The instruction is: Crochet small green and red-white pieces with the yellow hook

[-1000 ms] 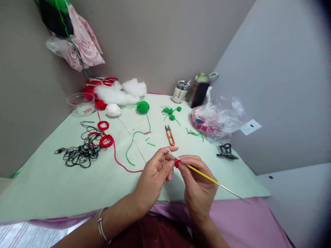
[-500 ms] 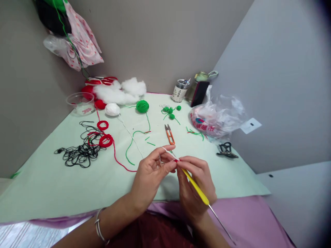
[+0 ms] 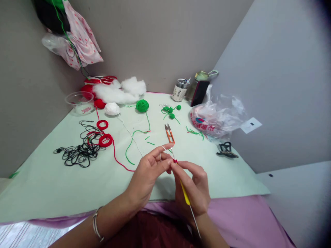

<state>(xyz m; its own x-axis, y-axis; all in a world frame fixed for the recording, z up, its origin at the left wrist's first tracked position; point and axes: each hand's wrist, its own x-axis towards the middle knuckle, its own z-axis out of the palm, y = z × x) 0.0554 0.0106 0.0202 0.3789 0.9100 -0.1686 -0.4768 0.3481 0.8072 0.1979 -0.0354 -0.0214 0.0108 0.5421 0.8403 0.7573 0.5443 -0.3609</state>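
Observation:
My right hand (image 3: pixel 193 186) is closed round a crochet hook (image 3: pixel 185 193) with a yellow handle, its metal tip pointing up and away from me. A small piece of red crochet work (image 3: pixel 175 161) sits at the fingertips, largely hidden. My left hand (image 3: pixel 152 168) pinches it between thumb and fingers, with the index finger stretched out. White yarn (image 3: pixel 132 137) runs from a white ball (image 3: pixel 112 109) to the left hand and over that index finger. Just beyond the fingertips lie orange thread snips (image 3: pixel 169 135).
A green yarn ball (image 3: pixel 142 106), red yarn rings (image 3: pixel 105 140) and tangled black cord (image 3: pixel 80 151) lie to the left. White stuffing (image 3: pixel 116 94) is behind. Small green balls (image 3: pixel 170 110), a plastic bag (image 3: pixel 217 117) and a black hair claw (image 3: pixel 226 150) are farther right.
The crochet hook has swung steeper, its back end moving left, and its tip now shows above the red piece. My right hand has shifted slightly left.

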